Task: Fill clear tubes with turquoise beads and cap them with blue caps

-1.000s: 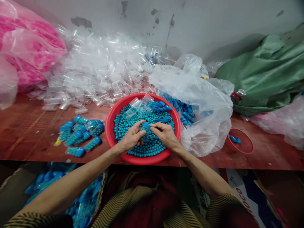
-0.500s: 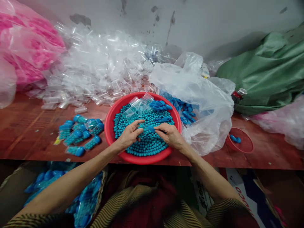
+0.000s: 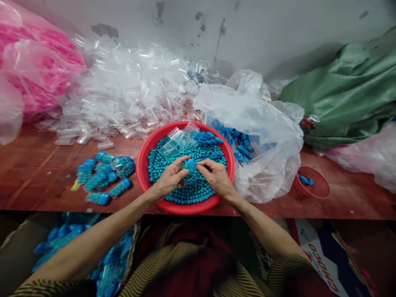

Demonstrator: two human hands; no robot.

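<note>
L end of the worktop: a pink bag (image 3: 37, 62), see-through, stuffed w/ pink pcs. Below the worktop edge, an open box (image 3: 134, 243) w/ blue-capped, bead-filled pcs inside. On the red worktop (image 3: 34, 173), a loose group of filled tubes (image 3: 120, 187), blue caps on, mostly lying on their sides. Behind & to the R, a big heap of clear tubes (image 3: 123, 90) against the wall.

Middle: red basin (image 3: 144, 165) of turquoise beads (image 3: 192, 194), w/ a few empty clear tubes & blue pcs lying on top twd the back. Over the beads, L hand (image 3: 170, 178): thumb & forefinger curved round a small tube (image 3: 186, 166), its body hard to make out vs. the beads. Blue cap (image 3: 192, 163) sits at the tube's R end, btwn the 2 hands. R hand (image 3: 217, 177): thumb & forefinger pinched tog. at the cap's R side, other fingers curled.

R of basin: pile of blue pcs (image 3: 243, 148), partly under a white plastic bag (image 3: 256, 119). Then a bottle top (image 3: 313, 119), silvery, & a small red basket (image 3: 320, 189) w/ blue pcs in it. Below, a carton (image 3: 321, 255) printed "CHOCO". Far R: green sack (image 3: 346, 95), pale pink bag (image 3: 368, 156) in front.
</note>
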